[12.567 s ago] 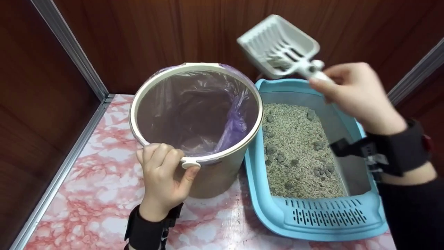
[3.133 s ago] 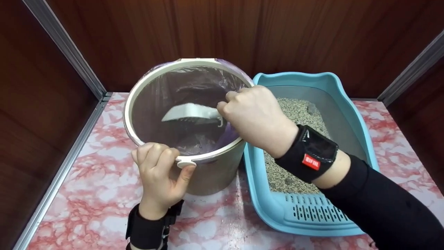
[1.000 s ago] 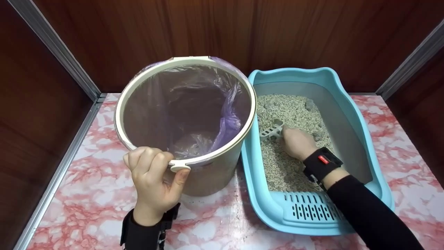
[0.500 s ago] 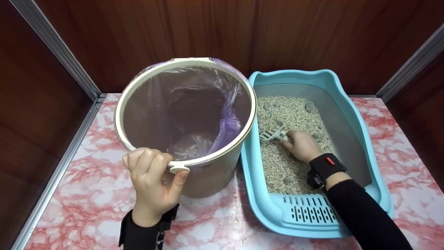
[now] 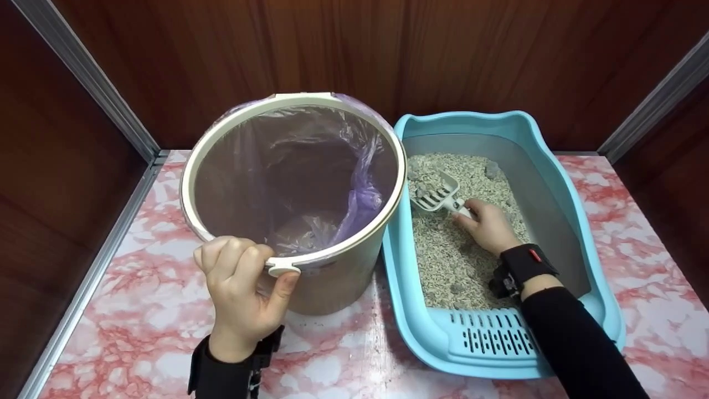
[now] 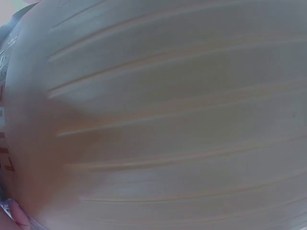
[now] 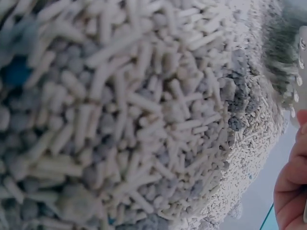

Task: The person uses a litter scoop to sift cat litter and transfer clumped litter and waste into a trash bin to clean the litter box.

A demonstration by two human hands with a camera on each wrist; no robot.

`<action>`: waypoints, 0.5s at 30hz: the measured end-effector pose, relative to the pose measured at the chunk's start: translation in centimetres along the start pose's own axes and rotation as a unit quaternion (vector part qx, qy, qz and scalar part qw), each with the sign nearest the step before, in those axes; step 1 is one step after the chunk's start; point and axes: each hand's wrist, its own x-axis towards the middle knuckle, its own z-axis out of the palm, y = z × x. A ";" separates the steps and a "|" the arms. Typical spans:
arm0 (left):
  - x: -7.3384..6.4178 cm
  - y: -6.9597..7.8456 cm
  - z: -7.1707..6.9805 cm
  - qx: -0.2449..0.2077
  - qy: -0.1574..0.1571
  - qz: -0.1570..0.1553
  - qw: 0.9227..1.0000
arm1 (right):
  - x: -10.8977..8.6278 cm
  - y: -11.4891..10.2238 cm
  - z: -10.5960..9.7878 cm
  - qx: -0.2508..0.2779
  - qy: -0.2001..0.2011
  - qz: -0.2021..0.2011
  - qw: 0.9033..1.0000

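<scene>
My left hand [image 5: 243, 299] grips the cream rim of a trash bin [image 5: 327, 254], thumb below the small tab and fingers over the edge. A clear purple bag lines the bin. My right hand [image 5: 490, 224] holds a white slotted litter scoop [image 5: 453, 205] by its handle over the left side of a blue litter box [image 5: 405, 299]. Litter and greyish lumps lie in the scoop. Pale pellet litter [image 5: 462, 260] with grey clumps covers the box floor. In the right wrist view, the scoop's edge [image 7: 302, 57] and curled fingers [image 7: 290, 187] show at the right.
Bin and litter box stand side by side on a red-and-white marbled surface [image 5: 138, 288]. Brown wood-look panels [image 5: 332, 50] close off the back and sides. The bin's ribbed wall [image 6: 168, 105] fills most of the left wrist view.
The scoop was tipped inside the bin about three seconds ago, then went into the litter. Now it has risen slightly and farther back, carrying litter and lumps. The left hand keeps its grip.
</scene>
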 end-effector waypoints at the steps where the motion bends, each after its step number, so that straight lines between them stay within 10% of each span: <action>1: 0.0 0.0 0.0 0.000 0.000 0.000 1.000 | -0.1 0.0 -0.1 0.005 0.004 0.004 1.000; 15: 0.1 0.0 0.1 0.000 0.004 0.002 1.000 | -0.1 0.2 -0.7 -0.026 0.026 0.041 0.998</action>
